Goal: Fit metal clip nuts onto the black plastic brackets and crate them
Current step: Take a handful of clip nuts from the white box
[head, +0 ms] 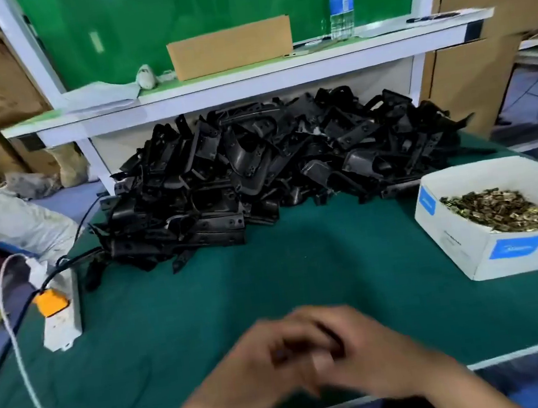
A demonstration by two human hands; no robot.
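Both hands, left [256, 366] and right [371, 349], blurred together at 6 o'clock; grip unreadable. Risk: clip [499, 211] fumbled unseen.

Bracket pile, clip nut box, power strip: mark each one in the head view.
bracket pile [257, 168], head view, middle of the black heap
clip nut box [480, 246], head view, its white front wall
power strip [62, 323], head view, its white body below the orange plug
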